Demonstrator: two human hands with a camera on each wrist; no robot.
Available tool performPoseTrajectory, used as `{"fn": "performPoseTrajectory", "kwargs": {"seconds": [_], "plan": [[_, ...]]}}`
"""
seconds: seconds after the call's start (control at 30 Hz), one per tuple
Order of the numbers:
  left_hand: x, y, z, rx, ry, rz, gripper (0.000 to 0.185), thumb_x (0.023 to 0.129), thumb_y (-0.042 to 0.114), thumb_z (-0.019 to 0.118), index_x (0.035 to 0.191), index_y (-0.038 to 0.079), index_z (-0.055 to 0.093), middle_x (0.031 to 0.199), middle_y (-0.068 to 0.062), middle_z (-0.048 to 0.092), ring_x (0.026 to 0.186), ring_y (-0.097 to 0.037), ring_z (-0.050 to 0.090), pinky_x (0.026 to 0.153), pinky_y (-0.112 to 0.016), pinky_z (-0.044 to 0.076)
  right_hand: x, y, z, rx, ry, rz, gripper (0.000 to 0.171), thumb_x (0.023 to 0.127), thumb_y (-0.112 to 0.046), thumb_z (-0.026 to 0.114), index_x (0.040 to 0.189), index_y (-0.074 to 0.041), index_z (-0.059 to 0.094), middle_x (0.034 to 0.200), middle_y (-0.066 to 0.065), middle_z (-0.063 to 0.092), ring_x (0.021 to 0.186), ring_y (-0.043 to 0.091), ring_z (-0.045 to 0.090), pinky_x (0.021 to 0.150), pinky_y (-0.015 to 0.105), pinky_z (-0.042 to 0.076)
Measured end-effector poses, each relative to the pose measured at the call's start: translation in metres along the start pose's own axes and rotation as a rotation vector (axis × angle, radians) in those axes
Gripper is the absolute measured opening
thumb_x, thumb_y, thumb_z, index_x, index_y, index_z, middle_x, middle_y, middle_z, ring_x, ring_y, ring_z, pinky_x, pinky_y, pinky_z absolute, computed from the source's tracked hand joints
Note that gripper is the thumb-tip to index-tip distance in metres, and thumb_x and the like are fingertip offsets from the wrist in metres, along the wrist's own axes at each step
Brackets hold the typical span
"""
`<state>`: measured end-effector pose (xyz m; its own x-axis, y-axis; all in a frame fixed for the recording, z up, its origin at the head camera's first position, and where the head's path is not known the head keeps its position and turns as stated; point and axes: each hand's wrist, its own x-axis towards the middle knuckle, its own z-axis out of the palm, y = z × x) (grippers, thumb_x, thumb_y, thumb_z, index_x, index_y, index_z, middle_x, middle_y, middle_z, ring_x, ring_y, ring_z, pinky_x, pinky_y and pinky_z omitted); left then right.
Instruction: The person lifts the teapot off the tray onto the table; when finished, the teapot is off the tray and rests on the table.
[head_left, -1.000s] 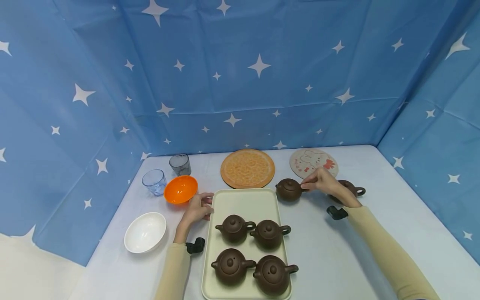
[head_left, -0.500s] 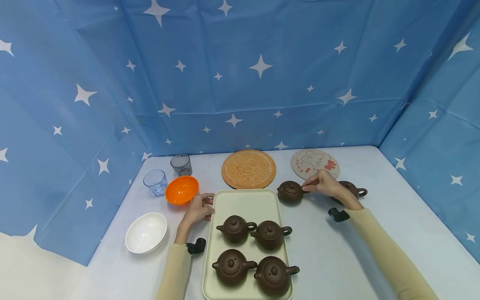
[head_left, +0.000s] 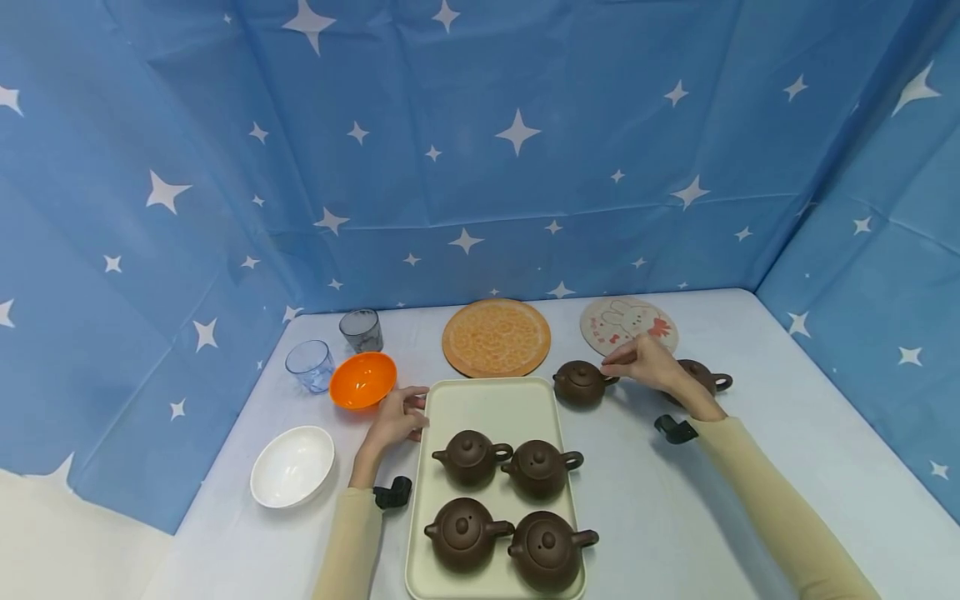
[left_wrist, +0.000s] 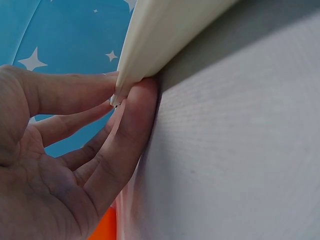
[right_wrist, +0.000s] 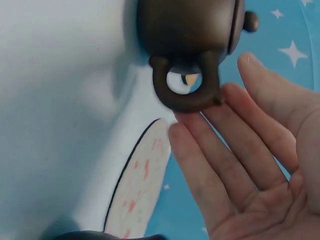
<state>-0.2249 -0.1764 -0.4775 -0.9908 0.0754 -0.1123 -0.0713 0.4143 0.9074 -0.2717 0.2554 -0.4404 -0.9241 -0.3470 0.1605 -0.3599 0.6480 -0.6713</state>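
tray's far half (head_left: 487,408) lies bare; four teapots (head_left: 510,504) crowd its near half.

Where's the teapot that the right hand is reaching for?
In the head view, the teapot stands on the table right of the tray's far corner, below the orange mat, its handle touching the right hand.
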Motion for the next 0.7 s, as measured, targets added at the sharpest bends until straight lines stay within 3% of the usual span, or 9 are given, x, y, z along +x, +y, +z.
{"fn": "performPoseTrajectory", "kwargs": {"seconds": [0.17,0.3,0.43,0.7], "plan": [[-0.001,0.0,-0.001,-0.008,-0.001,-0.001,0.053,0.073,-0.012,0.063,0.125,-0.005,0.058,0.097,-0.018,0.059,0.064,-0.017,0.06,0.049,-0.035,0.058,-0.002,-0.018,0.002,-0.043,0.114,-0.015,0.019,0.08,-0.013,0.077,0.092,0.002,0.076,0.082,0.012,0.074,0.075,0.02,0.071,0.064,0.026,0.056],[0.0,-0.001,0.0,-0.013,-0.005,-0.003,0.053,0.073,-0.012,0.062,0.125,-0.005,0.058,0.098,-0.018,0.059,0.064,-0.017,0.06,0.05,-0.035,0.058,-0.008,-0.034,0.006,0.047,0.143,0.0,0.02,0.082,-0.015,0.075,0.095,0.001,0.076,0.087,0.014,0.073,0.077,0.021,0.071,0.063,0.021,0.055],[0.0,-0.001,0.0,-0.015,-0.009,-0.006,0.053,0.073,-0.011,0.062,0.126,-0.005,0.057,0.098,-0.019,0.059,0.064,-0.017,0.059,0.05,-0.035,0.058,-0.019,-0.049,0.014,0.13,0.109,0.007,0.02,0.083,-0.017,0.074,0.095,-0.002,0.076,0.091,0.013,0.073,0.081,0.02,0.071,0.065,0.02,0.056],[0.0,-0.001,-0.001,-0.017,-0.013,-0.004,0.054,0.073,-0.01,0.061,0.127,-0.006,0.056,0.098,-0.018,0.058,0.064,-0.016,0.059,0.05,-0.035,0.058,-0.043,-0.065,0.038,0.154,-0.026,-0.036,0.022,0.081,-0.017,0.076,0.095,0.0,0.075,0.088,0.007,0.074,0.078,0.013,0.071,0.067,0.023,0.058]]}}
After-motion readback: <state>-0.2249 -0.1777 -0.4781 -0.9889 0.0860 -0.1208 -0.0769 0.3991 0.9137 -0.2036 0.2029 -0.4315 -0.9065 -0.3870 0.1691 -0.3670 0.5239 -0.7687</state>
